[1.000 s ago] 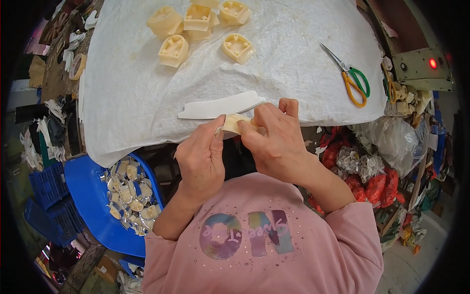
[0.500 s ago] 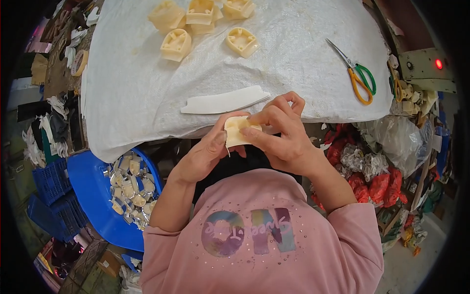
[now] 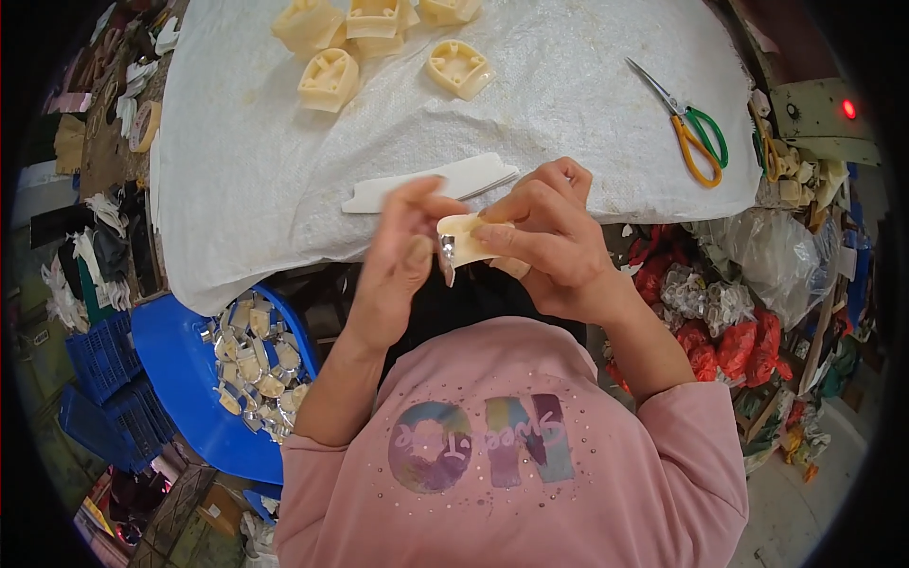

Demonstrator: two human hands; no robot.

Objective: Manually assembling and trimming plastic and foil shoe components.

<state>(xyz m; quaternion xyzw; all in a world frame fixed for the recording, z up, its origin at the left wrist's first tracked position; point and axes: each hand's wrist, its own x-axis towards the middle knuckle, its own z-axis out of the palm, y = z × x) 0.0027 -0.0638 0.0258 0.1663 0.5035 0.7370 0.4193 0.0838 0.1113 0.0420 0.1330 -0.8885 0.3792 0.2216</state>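
Over my lap, just off the table's front edge, my right hand (image 3: 559,241) grips a cream plastic shoe heel (image 3: 468,237) between thumb and fingers. A shiny silver strip (image 3: 448,256) shows along the heel's left edge and hangs a little below it. My left hand (image 3: 402,260) is beside that edge with thumb and fingers apart, its fingertips smeared by motion. It appears to hold nothing. Behind both hands, a small stack of white curved strips (image 3: 431,186) lies on the white-covered table (image 3: 559,95).
Several cream heels (image 3: 329,79) stand at the table's far left and middle. Scissors (image 3: 689,128) with orange and green handles lie at the right. A blue basin (image 3: 180,379) at lower left holds many cream and silver pieces. Red bags (image 3: 734,350) and clear plastic (image 3: 776,256) lie at right.
My left hand has let go of the heel and drawn slightly left, fingers apart. My right hand still holds the heel, now turned so that its silver edge shows.
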